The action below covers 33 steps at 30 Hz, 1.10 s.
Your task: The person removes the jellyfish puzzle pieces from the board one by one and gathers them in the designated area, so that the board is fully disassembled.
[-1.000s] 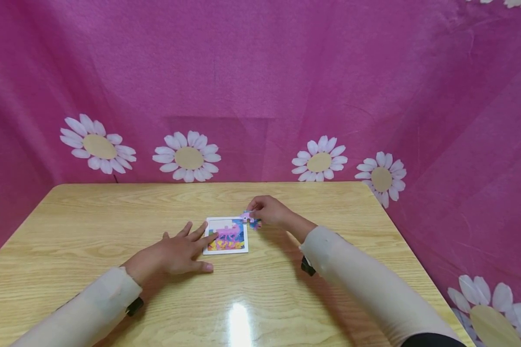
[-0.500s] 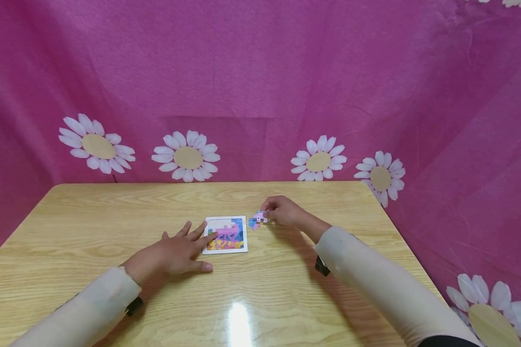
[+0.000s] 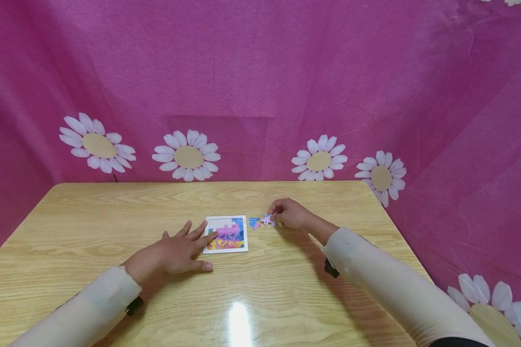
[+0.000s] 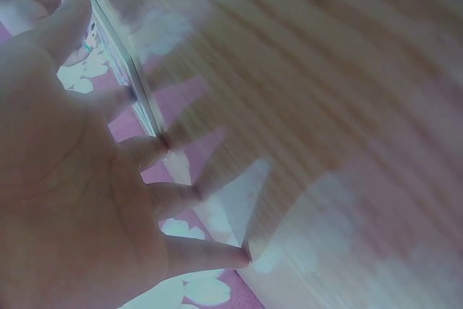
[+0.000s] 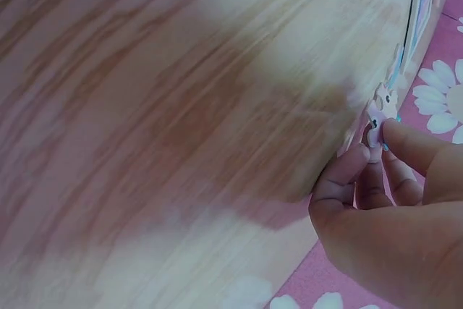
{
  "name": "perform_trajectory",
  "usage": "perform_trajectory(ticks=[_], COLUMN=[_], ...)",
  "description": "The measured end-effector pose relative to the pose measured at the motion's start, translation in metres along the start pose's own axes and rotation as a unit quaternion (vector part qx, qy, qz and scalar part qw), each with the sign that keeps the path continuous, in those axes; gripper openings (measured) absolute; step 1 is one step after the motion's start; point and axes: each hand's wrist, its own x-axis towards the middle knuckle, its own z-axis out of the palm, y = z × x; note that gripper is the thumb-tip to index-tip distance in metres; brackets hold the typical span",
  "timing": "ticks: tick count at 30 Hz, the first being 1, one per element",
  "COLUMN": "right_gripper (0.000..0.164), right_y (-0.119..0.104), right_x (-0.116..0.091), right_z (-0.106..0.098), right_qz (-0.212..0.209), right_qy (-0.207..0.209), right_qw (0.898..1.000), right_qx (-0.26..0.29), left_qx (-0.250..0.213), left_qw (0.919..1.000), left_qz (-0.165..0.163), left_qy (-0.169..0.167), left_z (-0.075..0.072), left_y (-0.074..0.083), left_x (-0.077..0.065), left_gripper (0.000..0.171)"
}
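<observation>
A white-framed jigsaw puzzle [image 3: 231, 245] with a pink animal, blue background and yellow flowers lies mid-table in the head view; its upper left part shows bare white. My left hand [image 3: 180, 251] spreads its straight fingers over the frame's left side, fingertips resting on the puzzle and table. To the right of the frame my right hand [image 3: 292, 213] pinches a pink puzzle piece [image 3: 267, 220] between thumb and fingers, low over the table. Beside it, nearer the frame, lies a blue and pink piece [image 3: 254, 222]. In the right wrist view the pinched piece [image 5: 377, 117] stands tilted up.
The wooden table [image 3: 156, 202] runs back to a pink cloth [image 3: 226, 72] with large white daisies, which hangs behind and at both sides. A bright light reflection [image 3: 239, 323] shows on the near tabletop.
My right hand has moved right, away from the frame, with the pink puzzle piece. The blue and pink piece now shows on the table beside the frame. My left hand stays still.
</observation>
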Motion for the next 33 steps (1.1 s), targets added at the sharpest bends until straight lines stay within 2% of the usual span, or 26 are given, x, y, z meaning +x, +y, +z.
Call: perform_trajectory(ticks=[6, 18, 33], right_gripper=[0.005, 0.006, 0.005], right_y=[0.006, 0.015, 0.019], right_x=[-0.002, -0.002, 0.001], right_z=[-0.002, 0.004, 0.01], right_qz=[-0.019, -0.009, -0.016], right_qy=[0.001, 0.024, 0.052], right_qw=[1.0, 0.999, 0.997], right_qx=[-0.015, -0.029, -0.054], left_qx=[0.003, 0.001, 0.008], left_qw=[1.0, 1.0, 0.9999], left_qz=[-0.001, -0.008, -0.011], left_qy=[0.0, -0.003, 0.002], left_z=[0.001, 0.0, 0.001], left_y=[-0.002, -0.002, -0.002], left_x=[0.001, 0.002, 0.002], left_gripper=[0.092, 0.093, 0.093])
